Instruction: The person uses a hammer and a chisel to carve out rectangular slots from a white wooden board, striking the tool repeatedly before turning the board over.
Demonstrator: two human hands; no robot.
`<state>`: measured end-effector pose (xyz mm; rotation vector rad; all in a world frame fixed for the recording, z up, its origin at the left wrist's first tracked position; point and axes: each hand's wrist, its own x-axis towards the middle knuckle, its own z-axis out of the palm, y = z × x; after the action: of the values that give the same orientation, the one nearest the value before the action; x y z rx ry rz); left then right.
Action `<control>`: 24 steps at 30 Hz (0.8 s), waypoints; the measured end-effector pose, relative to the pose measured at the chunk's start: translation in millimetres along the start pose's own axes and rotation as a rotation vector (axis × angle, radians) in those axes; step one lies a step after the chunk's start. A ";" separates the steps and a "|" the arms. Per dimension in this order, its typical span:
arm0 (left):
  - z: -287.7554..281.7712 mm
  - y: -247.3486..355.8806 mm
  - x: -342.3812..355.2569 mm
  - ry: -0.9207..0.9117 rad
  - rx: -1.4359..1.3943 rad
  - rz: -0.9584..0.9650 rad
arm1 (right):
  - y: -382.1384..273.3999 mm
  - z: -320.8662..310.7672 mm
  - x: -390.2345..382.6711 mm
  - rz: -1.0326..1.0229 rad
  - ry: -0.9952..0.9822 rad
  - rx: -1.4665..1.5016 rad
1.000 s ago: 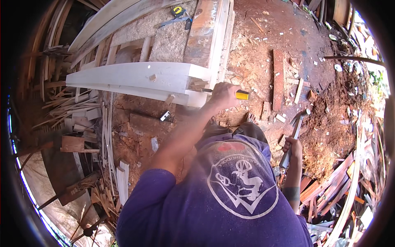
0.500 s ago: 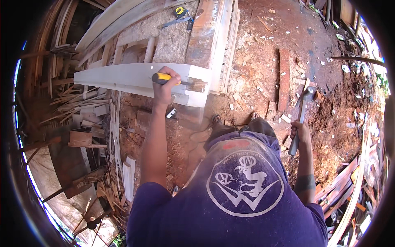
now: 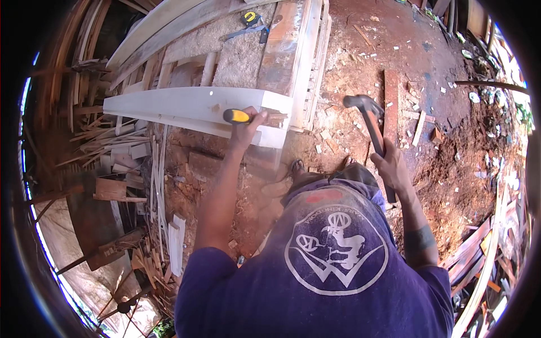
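A pale, squared timber beam (image 3: 174,102) lies across the upper left, a notch cut into its right end. My left hand (image 3: 245,132) is closed round a chisel (image 3: 239,116) with a yellow and black handle, held low over the beam beside the notch. The blade is mostly hidden by my fingers. Splintered brown wood (image 3: 276,119) shows in the notch. My right hand (image 3: 393,170) grips a claw hammer (image 3: 373,125) by its handle. The hammer head hangs in the air to the right of the beam end, apart from the chisel.
Beyond the beam, a tape measure (image 3: 249,19) and a square (image 3: 245,33) lie on a wooden bench (image 3: 280,53). A reddish plank (image 3: 390,107) rests on the chip-strewn floor. Offcuts (image 3: 115,149) are heaped at left, and more scrap boards (image 3: 476,248) lie at lower right.
The hammer has swung up and left toward the beam end, with my right hand. My left hand and the chisel have shifted right and slightly down, toward the notch.
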<state>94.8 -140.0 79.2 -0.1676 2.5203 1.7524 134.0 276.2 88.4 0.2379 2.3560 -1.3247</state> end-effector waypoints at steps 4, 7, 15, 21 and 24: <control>-20.8 -10.0 17.0 -0.072 0.028 -0.021 | -69.1 -8.9 13.0 -0.344 -0.007 -0.170; -23.6 4.8 21.2 -0.250 0.146 -0.018 | -127.1 -16.6 7.6 -0.487 -0.064 -0.147; -19.4 -31.3 27.1 -0.223 0.123 0.074 | -171.9 46.3 4.9 -0.669 -0.146 -0.233; -9.6 -14.1 14.4 0.002 0.192 0.186 | -168.6 63.9 12.6 -0.645 -0.249 -0.398; 4.0 -1.0 7.4 0.065 0.001 0.049 | -164.3 63.1 18.8 -0.656 -0.240 -0.348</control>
<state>87.5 -137.0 76.1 -0.1668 2.5917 1.7915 77.6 134.7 178.4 -0.8114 2.4838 -1.0735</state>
